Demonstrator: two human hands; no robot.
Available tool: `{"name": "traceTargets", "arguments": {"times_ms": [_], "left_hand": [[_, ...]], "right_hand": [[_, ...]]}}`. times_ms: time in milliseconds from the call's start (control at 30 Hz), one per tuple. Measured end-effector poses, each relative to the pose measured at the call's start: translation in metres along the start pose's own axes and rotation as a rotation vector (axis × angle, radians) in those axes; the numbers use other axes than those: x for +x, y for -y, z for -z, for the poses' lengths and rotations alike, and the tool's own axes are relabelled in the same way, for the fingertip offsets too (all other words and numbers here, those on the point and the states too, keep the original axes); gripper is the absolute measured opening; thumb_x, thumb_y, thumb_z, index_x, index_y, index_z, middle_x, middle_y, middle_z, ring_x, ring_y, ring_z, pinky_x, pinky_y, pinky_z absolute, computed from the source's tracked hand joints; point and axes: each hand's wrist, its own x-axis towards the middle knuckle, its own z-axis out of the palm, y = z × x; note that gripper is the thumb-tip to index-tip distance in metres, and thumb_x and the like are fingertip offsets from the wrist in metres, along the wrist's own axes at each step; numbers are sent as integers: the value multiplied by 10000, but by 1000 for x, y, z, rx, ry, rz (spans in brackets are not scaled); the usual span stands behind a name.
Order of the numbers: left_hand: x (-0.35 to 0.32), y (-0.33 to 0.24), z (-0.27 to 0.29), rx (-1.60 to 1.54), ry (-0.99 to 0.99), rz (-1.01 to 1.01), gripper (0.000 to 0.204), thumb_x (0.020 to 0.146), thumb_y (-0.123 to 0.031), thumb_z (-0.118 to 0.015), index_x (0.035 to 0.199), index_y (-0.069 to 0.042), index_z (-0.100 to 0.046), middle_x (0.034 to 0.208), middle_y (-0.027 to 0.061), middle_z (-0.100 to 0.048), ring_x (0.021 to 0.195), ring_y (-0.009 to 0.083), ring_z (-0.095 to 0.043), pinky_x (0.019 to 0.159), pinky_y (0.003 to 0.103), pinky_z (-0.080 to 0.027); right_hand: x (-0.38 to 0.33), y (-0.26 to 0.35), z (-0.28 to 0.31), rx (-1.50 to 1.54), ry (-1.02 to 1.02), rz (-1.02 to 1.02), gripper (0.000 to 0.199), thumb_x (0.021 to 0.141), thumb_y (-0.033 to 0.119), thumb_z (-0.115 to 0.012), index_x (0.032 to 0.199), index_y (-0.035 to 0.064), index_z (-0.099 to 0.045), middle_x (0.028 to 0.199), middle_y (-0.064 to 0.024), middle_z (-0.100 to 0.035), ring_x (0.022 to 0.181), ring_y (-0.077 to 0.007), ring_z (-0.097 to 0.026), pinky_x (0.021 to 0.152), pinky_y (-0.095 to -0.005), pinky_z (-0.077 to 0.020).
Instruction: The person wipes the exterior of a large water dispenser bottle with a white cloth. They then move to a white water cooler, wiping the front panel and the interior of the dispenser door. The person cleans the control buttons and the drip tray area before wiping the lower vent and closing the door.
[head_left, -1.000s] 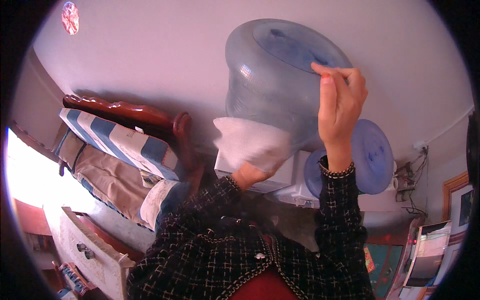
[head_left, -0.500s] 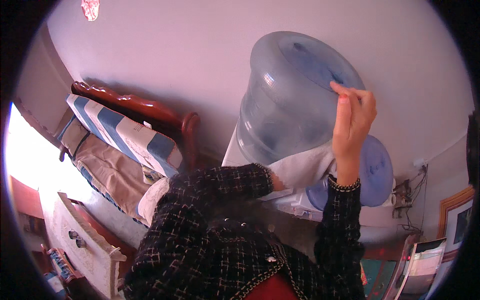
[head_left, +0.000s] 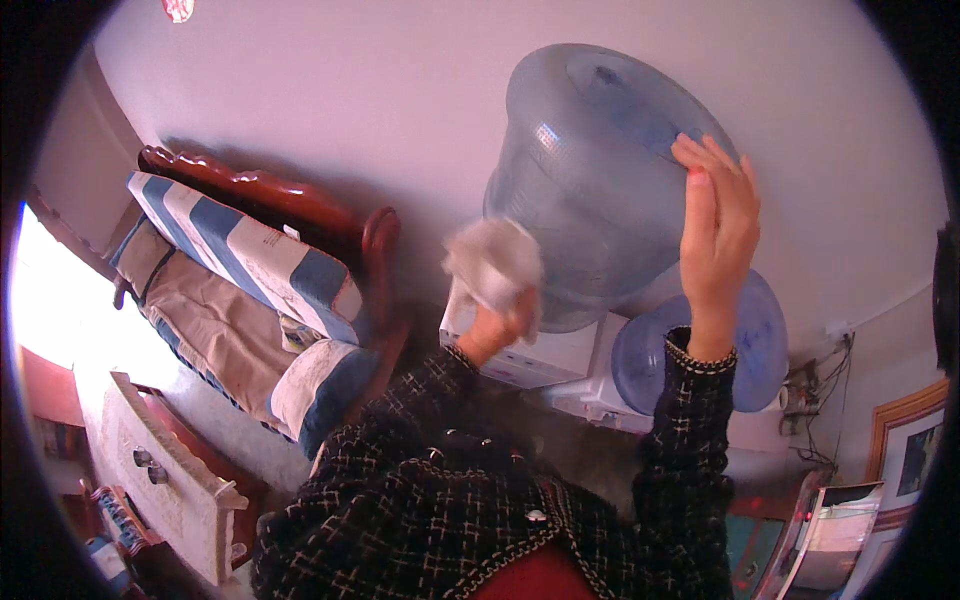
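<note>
A big translucent blue water jug (head_left: 600, 190) stands bottom-up on a white boxy unit (head_left: 560, 355), leaning slightly in this view. My left hand (head_left: 495, 330) is closed round a crumpled pale cloth (head_left: 492, 262), held beside the jug's left side. Motion blurs the cloth, and I cannot tell whether it touches the jug. At the jug's upper right rim is my right hand (head_left: 718, 230), its fingers stretched out and the fingertips against the base edge. A second blue jug (head_left: 755, 335) sits lower down, partly behind my right wrist.
A wooden-framed sofa (head_left: 270, 215) with striped cushions stands to the left. Nearer on that side is a cloth-covered table (head_left: 185, 480) with small glasses. Loose cables (head_left: 815, 400) hang at the right wall near a framed picture (head_left: 910, 450).
My left hand has brought the cloth from the jug's lower right, in front of it, across to its left side. My right hand's fingers have straightened at the rim.
</note>
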Motion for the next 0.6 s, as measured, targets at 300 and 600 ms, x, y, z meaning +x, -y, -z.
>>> {"name": "traceTargets", "arguments": {"times_ms": [300,600], "left_hand": [[79,55,30,-801,-106,632,755,983,-594,-315,1427,13,-380,1396,133,-473,1271,218,-442,1072,317,-322],[83,59,21,-803,-113,684,754,993,-575,-291,1394,52,-411,1341,172,-519,1219,233,-497,1038,317,-372]], "right_hand": [[1,5,-8,135,-71,-85,172,905,114,-536,912,43,-693,973,-91,-710,950,-279,-652,900,-377,-456],[-1,-1,-7,98,-107,-49,172,892,116,-544,896,53,-704,927,-78,-716,905,-259,-652,871,-353,-449]]}}
